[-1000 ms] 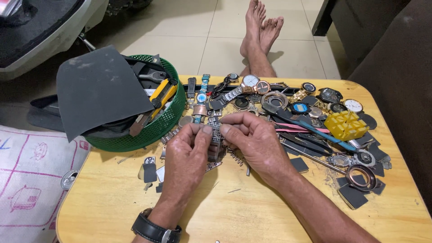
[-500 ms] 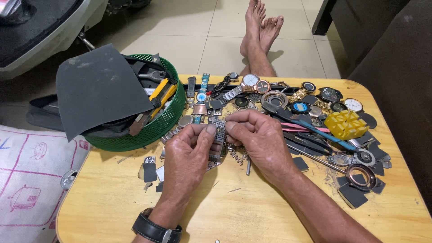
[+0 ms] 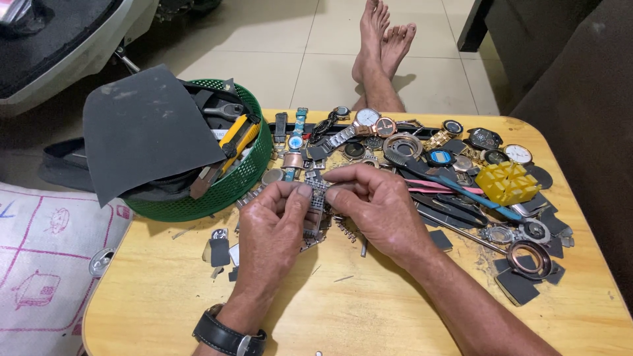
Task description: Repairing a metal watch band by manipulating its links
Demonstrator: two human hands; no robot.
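Metal watch band point(image 3: 318, 201) sits pinched between both hands at bench point(image 3: 395, 316) centre; long axis approx. vertical. Left hand point(image 3: 277, 227) fingers and right hand point(image 3: 376, 207) fingers grip its top, apparently equidistant.

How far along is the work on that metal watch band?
Done: nothing looks finished; loose band links lie on the wooden table. In hand: the left hand and right hand pinch the metal watch band between their fingertips, above the table. Left: a heap of watches sits behind, untouched.
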